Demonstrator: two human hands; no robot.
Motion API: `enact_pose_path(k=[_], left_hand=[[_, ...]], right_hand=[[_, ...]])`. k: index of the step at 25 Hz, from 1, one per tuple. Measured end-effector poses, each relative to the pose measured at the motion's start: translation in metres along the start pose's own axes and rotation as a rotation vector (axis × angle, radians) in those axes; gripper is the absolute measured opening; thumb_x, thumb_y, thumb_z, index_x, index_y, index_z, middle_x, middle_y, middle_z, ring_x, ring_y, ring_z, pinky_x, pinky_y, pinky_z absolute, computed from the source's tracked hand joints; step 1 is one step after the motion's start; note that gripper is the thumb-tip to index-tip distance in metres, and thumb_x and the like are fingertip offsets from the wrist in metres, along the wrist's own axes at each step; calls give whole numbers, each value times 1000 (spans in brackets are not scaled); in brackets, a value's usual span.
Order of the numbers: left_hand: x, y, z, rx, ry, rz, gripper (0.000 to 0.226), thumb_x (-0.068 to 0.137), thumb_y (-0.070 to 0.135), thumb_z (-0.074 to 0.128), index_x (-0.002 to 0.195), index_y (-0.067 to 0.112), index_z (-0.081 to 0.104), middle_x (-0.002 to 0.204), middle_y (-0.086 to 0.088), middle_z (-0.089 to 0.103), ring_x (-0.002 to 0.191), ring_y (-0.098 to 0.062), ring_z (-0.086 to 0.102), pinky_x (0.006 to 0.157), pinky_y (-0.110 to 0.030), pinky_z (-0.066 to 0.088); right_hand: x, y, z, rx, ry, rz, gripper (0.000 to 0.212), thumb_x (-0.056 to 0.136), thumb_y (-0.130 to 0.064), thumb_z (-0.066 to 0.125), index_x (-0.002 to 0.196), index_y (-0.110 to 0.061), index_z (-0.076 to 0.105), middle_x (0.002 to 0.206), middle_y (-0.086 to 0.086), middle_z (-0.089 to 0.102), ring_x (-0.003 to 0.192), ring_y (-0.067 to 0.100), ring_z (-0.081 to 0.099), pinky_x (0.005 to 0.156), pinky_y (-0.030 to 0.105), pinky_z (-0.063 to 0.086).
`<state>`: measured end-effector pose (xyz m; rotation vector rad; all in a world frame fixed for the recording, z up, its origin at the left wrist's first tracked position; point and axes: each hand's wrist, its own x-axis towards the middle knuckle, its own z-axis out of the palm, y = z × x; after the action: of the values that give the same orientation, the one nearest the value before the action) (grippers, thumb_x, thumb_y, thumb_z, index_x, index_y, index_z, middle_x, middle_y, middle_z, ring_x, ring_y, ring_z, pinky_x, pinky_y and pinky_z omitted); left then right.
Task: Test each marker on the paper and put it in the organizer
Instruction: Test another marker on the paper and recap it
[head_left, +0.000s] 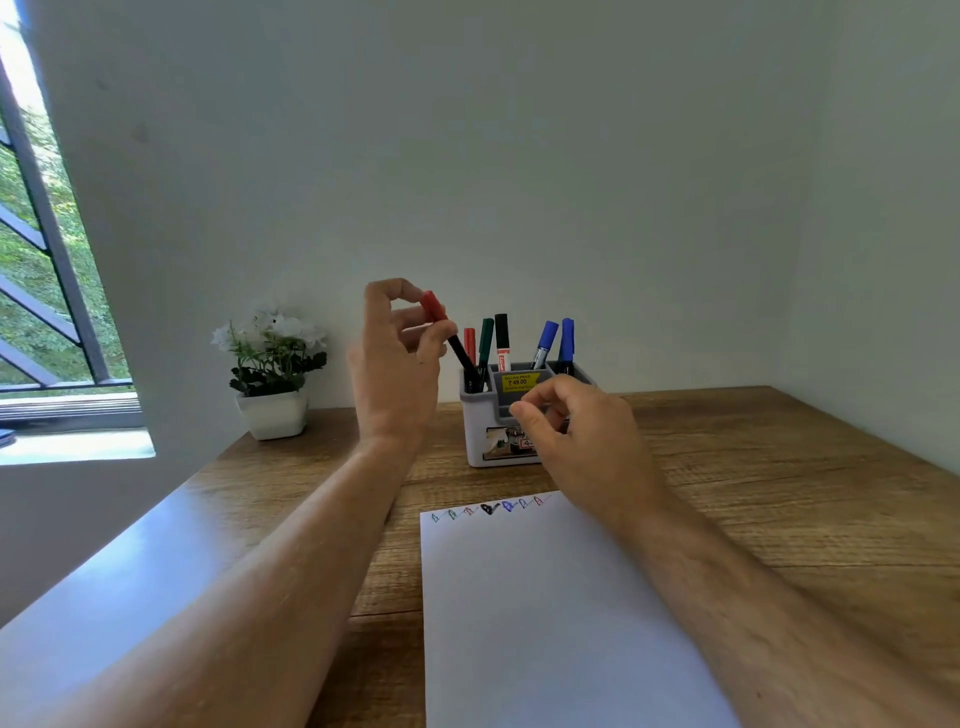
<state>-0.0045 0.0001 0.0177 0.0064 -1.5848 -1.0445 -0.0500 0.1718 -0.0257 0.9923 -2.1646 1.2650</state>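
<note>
Head view: left hand (397, 358) pinches red-capped marker (451, 339) over organizer (480, 431) left rim; right hand (582, 436) loosely curled, holding nothing.

I see a yellow sticker (519, 381) on the organizer (480, 441), just past my right hand (582, 436). It says "49.00" with a rupee sign; the small words on it are too blurry for me. A label (511, 442) lower down, partly behind that hand, shows a red "4". The white marker (502, 340) has red letters I can't read.
</note>
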Motion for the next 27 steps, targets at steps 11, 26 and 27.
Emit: enact_pose_path(k=[11, 26, 27], left_hand=[[11, -31, 27, 419, -217, -114, 34, 87, 18, 74, 114, 33, 59, 85, 8, 73, 74, 1, 67, 60, -12, 46], [16, 14, -32, 493, -152, -382, 10, 79, 18, 82, 74, 21, 73, 65, 4, 73, 62, -7, 71, 64, -28, 60], [13, 16, -41, 556, -172, -392, 11, 77, 20, 83, 71, 21, 73, 61, 4, 72, 59, -6, 69, 58, -25, 56]], right_hand=[[3, 2, 9, -53, -38, -56, 21, 92, -45, 61, 93, -25, 65, 76, -15, 60, 66, -4, 56, 51, 4, 36], [2, 3, 6, -70, -112, -5, 20, 91, -48, 60, 83, -30, 65, 75, -16, 63, 71, 0, 60, 62, 20, 49], [2, 2, 6, -73, -120, -5, 20, 91, -47, 61, 82, -30, 65, 75, -16, 63, 72, 0, 60, 62, 20, 49]])
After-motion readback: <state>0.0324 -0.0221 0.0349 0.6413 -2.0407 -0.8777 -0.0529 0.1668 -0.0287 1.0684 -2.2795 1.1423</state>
